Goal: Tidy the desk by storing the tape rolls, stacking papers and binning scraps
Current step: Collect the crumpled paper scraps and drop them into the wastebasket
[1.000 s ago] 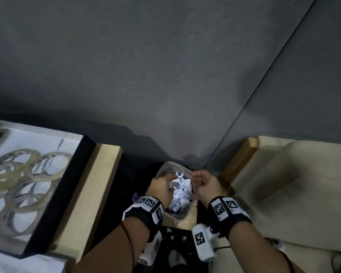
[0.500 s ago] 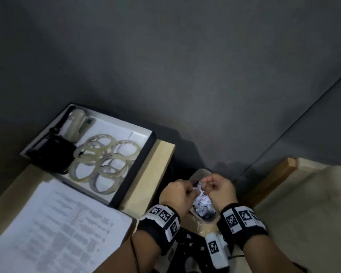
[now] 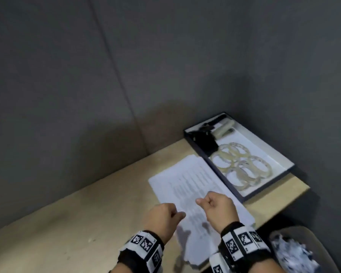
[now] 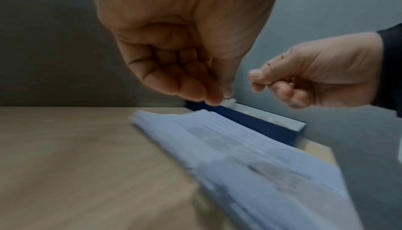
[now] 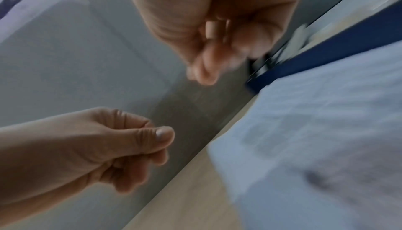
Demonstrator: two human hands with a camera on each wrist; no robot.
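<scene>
A stack of printed papers (image 3: 185, 182) lies on the wooden desk (image 3: 77, 217), beside a dark-rimmed tray (image 3: 244, 140) that holds several clear tape rolls (image 3: 242, 166). My left hand (image 3: 177, 214) and right hand (image 3: 203, 201) hover side by side just above the near part of the papers. Both have curled fingers and hold nothing. The left wrist view shows the left hand (image 4: 213, 96) with its thumb against curled fingers over the papers (image 4: 239, 147). The right hand (image 5: 208, 72) is blurred. Crumpled paper scraps (image 3: 291, 253) fill the bin (image 3: 311, 232) off the desk's right edge.
A black tape dispenser (image 3: 205, 138) lies at the tray's far end. Grey partition walls close in the desk behind and to the right. The left half of the desk shows bare wood. The desk's right edge runs close beside the tray and papers.
Both hands have left the scrap bin and moved up and left over the papers on the desk. The head view has swung from the bin to the desk.
</scene>
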